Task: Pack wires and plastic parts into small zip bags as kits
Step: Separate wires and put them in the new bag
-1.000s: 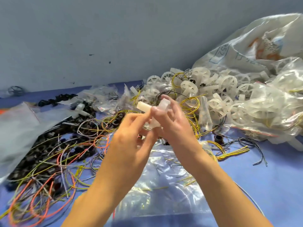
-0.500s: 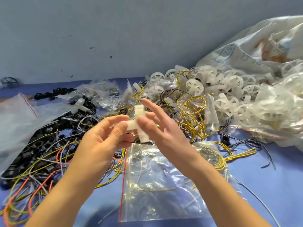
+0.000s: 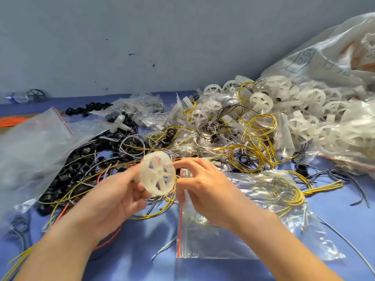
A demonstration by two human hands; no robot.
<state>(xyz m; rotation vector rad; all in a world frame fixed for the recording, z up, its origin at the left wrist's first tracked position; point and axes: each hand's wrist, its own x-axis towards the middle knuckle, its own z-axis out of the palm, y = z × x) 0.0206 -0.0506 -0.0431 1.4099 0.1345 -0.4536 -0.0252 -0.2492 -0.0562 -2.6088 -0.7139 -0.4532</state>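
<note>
The left hand [image 3: 113, 199] grips the white wheel [image 3: 158, 173] by its hub, raised above the zip bag [image 3: 223, 240], which lies flat on the tabletop [image 3: 138, 246]. The right hand [image 3: 207, 189] has its fingers loosely bent, forefinger at the wheel's rim; I cannot tell if its thumb pinches the bag. The bag's mouth looks unopened, so the wide wheel may jam there, or its spokes may snag the loose wires [image 3: 253, 138]. Half a second ago both hands held the wheel edge-on; now its spoked face shows
</note>
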